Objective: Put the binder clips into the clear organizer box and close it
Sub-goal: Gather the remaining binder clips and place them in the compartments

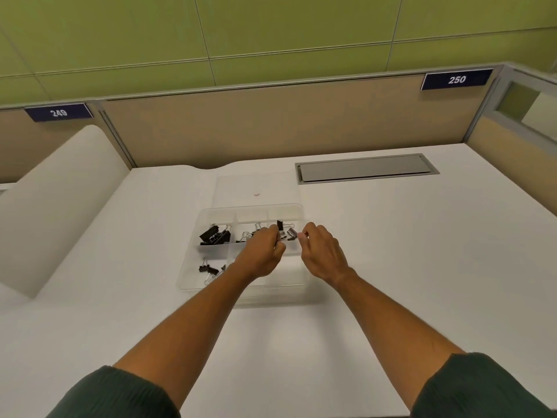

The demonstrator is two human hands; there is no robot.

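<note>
Dark green sleeves (120, 393) sit at the bottom edge, bare forearms reaching forward over the white counter (391, 251). Left hand (262, 251) is over the middle of the clear organizer box (193, 267), fingers curled in tight; it seems to pinch something small, can't tell what. Right hand (322, 251) is at the box's right side, fingertips pinched narrow near a silver binder clip (291, 233) in the far right compartment; grip on it unclear. Black binder clips (214, 235) are piled in the far left compartment, more clips (208, 269) lie in the near left one. Lid (256, 188) is open, lying flat behind the box.

Counter is plain white, with a grey cable hatch (366, 168) set in at far right. Tan cubicle partition (256, 125) behind, number plates 249 (58, 112) and 250 (456, 79), green panelled wall (271, 31) above.
</note>
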